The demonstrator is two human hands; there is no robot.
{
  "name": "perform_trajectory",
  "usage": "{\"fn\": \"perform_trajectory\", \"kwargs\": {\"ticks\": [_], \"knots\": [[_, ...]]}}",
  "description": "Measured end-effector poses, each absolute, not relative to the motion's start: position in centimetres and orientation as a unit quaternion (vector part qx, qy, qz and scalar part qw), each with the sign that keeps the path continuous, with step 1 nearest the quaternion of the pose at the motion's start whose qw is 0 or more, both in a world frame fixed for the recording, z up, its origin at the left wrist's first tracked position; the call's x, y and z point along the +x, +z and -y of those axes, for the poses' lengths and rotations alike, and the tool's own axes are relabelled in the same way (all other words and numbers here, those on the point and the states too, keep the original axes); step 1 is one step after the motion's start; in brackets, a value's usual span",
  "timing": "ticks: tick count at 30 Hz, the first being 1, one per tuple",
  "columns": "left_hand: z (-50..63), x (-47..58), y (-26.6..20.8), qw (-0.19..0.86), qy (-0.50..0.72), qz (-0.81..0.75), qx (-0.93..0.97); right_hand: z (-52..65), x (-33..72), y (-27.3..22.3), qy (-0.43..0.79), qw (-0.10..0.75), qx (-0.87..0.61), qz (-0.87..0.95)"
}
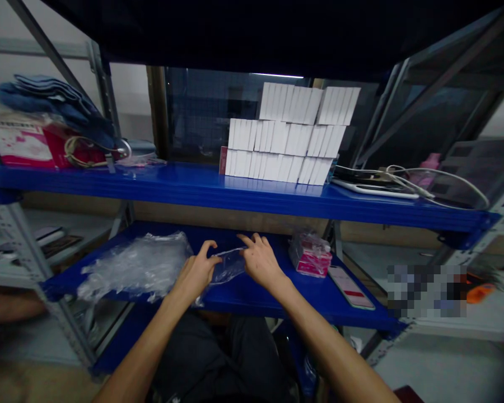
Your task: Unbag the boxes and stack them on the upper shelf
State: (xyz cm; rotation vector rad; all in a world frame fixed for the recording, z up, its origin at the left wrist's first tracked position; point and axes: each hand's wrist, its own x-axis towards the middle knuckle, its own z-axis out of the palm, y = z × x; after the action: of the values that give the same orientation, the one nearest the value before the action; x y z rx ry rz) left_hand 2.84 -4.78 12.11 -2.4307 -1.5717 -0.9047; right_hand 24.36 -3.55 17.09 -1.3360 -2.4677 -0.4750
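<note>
Over the lower blue shelf (pixel 277 299), a clear plastic bag (pixel 229 266) stretches between my two hands. My left hand (pixel 199 267) pinches its left edge between thumb and finger. My right hand (pixel 258 257) is at the bag's right end, with the index finger pointing out to the left and the fingertips partly hidden by the hand's back. Left of my left hand lies a heap of clear plastic bags (pixel 138 266). Right of my right hand sits a pink box wrapped in clear film (pixel 313 256), with a phone (pixel 350 286), its screen lit, beside it.
White boxes (pixel 283 137) stand stacked in rows on the upper blue shelf (pixel 185 182). To their right lie a white-edged tablet (pixel 376 190) and white cables (pixel 449 174). At left are a red and white carton (pixel 25 143) and folded blue cloth (pixel 52 98). Metal posts frame both sides.
</note>
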Motion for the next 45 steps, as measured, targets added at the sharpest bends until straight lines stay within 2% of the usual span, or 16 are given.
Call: {"fn": "perform_trajectory", "kwargs": {"ticks": [4,9,12,14,16,18,20,25,28,33,36,39,41,43,45], "knots": [[5.7,4.6,12.2,0.043,-0.162,0.558,-0.812,3.4,25.1,16.8,-0.107,0.161,-0.539,0.820],[4.9,4.9,11.7,0.005,-0.115,0.694,-0.711,3.8,25.5,16.2,-0.104,0.127,-0.545,0.823],[3.2,3.6,10.6,0.010,-0.252,0.660,-0.708,3.5,25.9,15.9,-0.119,0.112,-0.550,0.819],[2.0,2.9,9.8,-0.026,-0.406,0.574,-0.710,3.0,26.2,15.4,-0.112,0.147,-0.543,0.819],[0.9,2.9,9.2,-0.106,-0.536,0.501,-0.671,2.3,26.4,14.7,-0.081,0.202,-0.502,0.837],[0.2,3.4,9.0,-0.181,-0.606,0.466,-0.619,1.6,26.5,13.9,-0.030,0.251,-0.429,0.867],[0.1,3.9,9.4,-0.204,-0.621,0.465,-0.597,1.2,26.5,13.2,0.024,0.288,-0.356,0.889],[1.5,3.5,10.9,-0.057,-0.530,0.517,-0.670,1.1,27.0,13.3,0.072,0.367,-0.323,0.869],[2.8,2.5,11.1,-0.005,-0.415,0.564,-0.714,2.0,27.8,14.8,0.082,0.354,-0.311,0.878],[4.1,1.8,11.2,-0.037,-0.241,0.635,-0.733,4.4,27.7,17.3,0.046,0.197,-0.278,0.939],[4.3,1.7,11.4,-0.053,-0.229,0.606,-0.760,4.4,27.0,17.5,0.018,0.187,-0.372,0.909],[4.5,2.2,11.4,-0.100,-0.208,0.593,-0.771,3.4,26.2,17.0,-0.025,0.225,-0.509,0.830],[4.7,2.9,11.3,-0.110,-0.205,0.592,-0.772,2.7,25.8,16.3,-0.045,0.237,-0.541,0.806],[4.9,3.6,11.1,-0.095,-0.211,0.590,-0.773,2.3,25.5,15.5,-0.059,0.210,-0.550,0.806],[5.1,4.2,11.1,-0.084,-0.201,0.603,-0.768,2.0,25.3,14.5,-0.077,0.148,-0.564,0.809]]}}
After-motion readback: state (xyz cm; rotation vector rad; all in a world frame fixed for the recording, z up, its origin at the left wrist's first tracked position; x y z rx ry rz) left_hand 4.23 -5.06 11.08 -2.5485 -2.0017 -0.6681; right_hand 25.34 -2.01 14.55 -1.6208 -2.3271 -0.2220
